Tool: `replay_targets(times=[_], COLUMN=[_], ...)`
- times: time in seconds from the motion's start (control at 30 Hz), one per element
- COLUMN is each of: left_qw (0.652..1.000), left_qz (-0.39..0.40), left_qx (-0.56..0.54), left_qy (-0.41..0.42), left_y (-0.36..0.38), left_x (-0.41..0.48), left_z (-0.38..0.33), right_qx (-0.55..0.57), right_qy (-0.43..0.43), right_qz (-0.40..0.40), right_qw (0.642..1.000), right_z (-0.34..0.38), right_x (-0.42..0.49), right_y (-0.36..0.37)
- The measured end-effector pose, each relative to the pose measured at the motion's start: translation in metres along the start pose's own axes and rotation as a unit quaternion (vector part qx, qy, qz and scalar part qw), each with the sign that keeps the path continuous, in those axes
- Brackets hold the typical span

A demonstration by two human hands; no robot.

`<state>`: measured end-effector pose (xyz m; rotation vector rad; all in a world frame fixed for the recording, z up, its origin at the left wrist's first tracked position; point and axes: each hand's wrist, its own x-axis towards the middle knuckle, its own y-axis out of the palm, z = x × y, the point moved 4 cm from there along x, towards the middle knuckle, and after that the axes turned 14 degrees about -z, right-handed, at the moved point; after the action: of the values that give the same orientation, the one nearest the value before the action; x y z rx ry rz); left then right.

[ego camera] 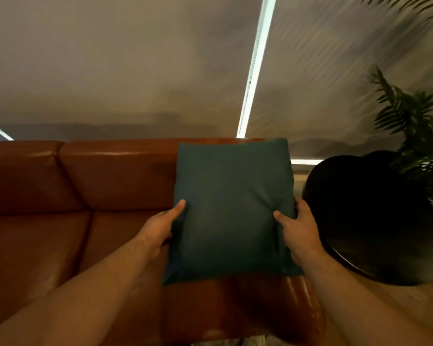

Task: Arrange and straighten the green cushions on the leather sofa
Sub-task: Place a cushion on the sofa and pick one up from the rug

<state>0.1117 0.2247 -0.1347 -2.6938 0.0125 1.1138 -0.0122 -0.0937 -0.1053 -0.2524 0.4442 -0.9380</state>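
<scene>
A square dark green cushion stands upright at the right end of the brown leather sofa, its top at the level of the backrest's top edge. My left hand grips its lower left edge, thumb pressed on the front face. On the lower right edge sits my right hand, its thumb on the front and the fingers wrapped behind. Only this one cushion shows in view.
A dark round side table stands just right of the sofa arm, close to my right hand. A leafy green plant rises behind it at the far right. Pale roller blinds cover the window behind the sofa.
</scene>
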Motion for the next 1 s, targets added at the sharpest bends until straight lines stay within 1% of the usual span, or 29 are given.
replay_targets(times=[0.1, 0.2, 0.3, 0.4, 0.5, 0.57, 0.63, 0.7, 0.77, 0.87, 0.93, 1.0], left_qw=[1.0, 1.0, 0.999, 0.996, 0.994, 0.991, 0.989, 0.988, 0.988, 0.989, 0.991, 0.994], left_qz=[-0.012, -0.02, -0.019, -0.028, -0.034, -0.036, -0.041, -0.039, -0.041, -0.042, -0.054, -0.073], left_qx=[-0.015, -0.002, -0.001, -0.001, 0.024, 0.058, 0.08, 0.099, 0.112, 0.121, 0.11, 0.076], left_qy=[0.013, 0.023, 0.036, 0.079, 0.1, 0.115, 0.117, 0.109, 0.099, 0.069, 0.047, 0.034], left_y=[-0.055, -0.1, -0.129, -0.145, -0.149, -0.146, -0.14, -0.129, -0.119, -0.107, -0.1, -0.093], left_x=[0.028, 0.054, 0.076, 0.096, 0.115, 0.132, 0.149, 0.163, 0.177, 0.193, 0.201, 0.205], left_z=[-0.001, 0.002, 0.003, 0.001, 0.003, 0.003, 0.003, 0.005, 0.01, 0.022, 0.034, 0.046], right_qx=[0.005, -0.008, -0.016, -0.024, -0.049, -0.05, -0.028, -0.018, -0.031, -0.056, -0.077, -0.097], right_qy=[0.029, 0.051, 0.07, 0.106, 0.113, 0.134, 0.169, 0.193, 0.195, 0.207, 0.218, 0.209], right_qz=[0.021, 0.055, 0.081, 0.132, 0.162, 0.159, 0.155, 0.151, 0.143, 0.162, 0.179, 0.187], right_qw=[0.999, 0.997, 0.994, 0.985, 0.979, 0.977, 0.973, 0.969, 0.97, 0.963, 0.956, 0.955], right_z=[-0.001, -0.002, -0.001, 0.001, -0.003, -0.012, -0.024, -0.037, -0.055, -0.079, -0.09, -0.099], right_x=[-0.02, -0.036, -0.04, -0.038, -0.031, -0.021, -0.011, -0.002, 0.008, 0.015, 0.016, 0.02], right_y=[0.05, 0.095, 0.126, 0.151, 0.177, 0.192, 0.207, 0.219, 0.23, 0.244, 0.25, 0.255])
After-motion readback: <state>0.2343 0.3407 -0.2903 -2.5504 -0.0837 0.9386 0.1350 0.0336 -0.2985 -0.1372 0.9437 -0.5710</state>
